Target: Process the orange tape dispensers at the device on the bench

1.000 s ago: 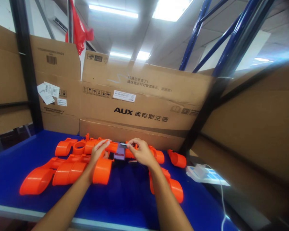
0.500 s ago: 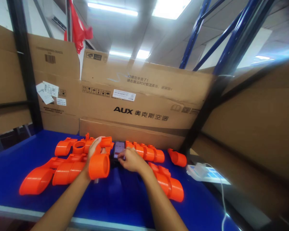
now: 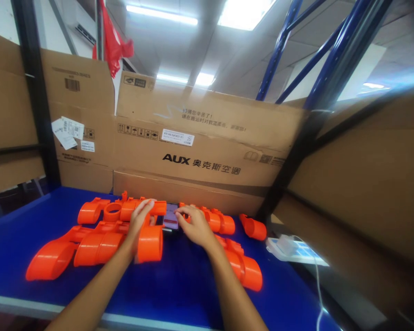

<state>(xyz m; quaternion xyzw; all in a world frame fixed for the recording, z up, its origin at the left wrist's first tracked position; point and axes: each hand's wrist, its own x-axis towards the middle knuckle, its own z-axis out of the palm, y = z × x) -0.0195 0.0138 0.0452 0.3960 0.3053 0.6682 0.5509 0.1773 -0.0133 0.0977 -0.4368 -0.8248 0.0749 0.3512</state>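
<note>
Orange plastic part [image 3: 148, 239], wide round end facing camera, narrow end at 12 o'clock, on blue table [image 3: 179, 285]. Left hand [image 3: 140, 220] fingers curled over its top, gripping. Phone [image 3: 170, 217], lit screen, just at 3 o'clock; right hand [image 3: 195, 227] fingers spread flat, tips touching it, holding nothing. More orange parts [image 3: 89, 243] at 9 o'clock.

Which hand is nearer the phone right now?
Right. The right hand has its fingertips on the phone. The left hand is just to the phone's left, gripping an orange part.
</note>
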